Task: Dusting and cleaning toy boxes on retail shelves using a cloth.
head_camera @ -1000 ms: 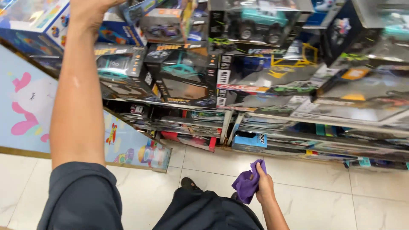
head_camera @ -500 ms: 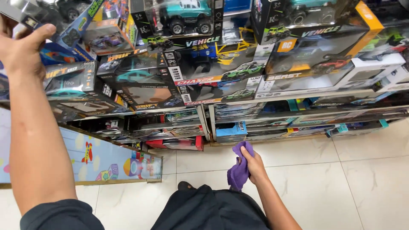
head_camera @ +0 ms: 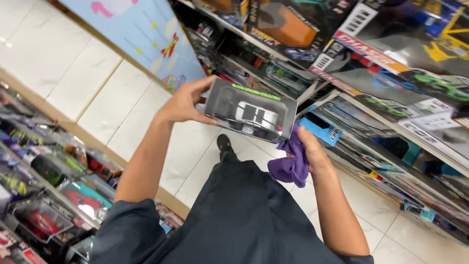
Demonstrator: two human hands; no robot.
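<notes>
1. Nearest the camera, the person's dark shirt (head_camera: 234, 220) is filling the bottom of the view, with both bare forearms reaching out from it over the white tiled floor (head_camera: 112, 102).
2. The right hand (head_camera: 308, 149) is clutching a purple cloth (head_camera: 290, 164), fingers closed tight around the bunched fabric, and it is sitting right against the lower right corner of a toy car box (head_camera: 250, 110).
3. The left hand (head_camera: 183, 102) is gripping the left end of that box, thumb on top and fingers wrapped under its edge, so the box is hanging between the two hands, tilted, with its clear window facing up and a white car with dark stripes showing inside.
4. A dark shoe (head_camera: 223, 143) is peeking out just below the box, on the tiles.
5. Beyond the hands, shelves (head_camera: 371, 112) packed with boxed toy cars are running across the right and top, and more boxed cars are lining the lower left corner.
6. Compared with half a second ago, the left hand is no longer up on the high shelf; it has come down with the box, and the cloth hand has risen from near the floor to meet it.
</notes>
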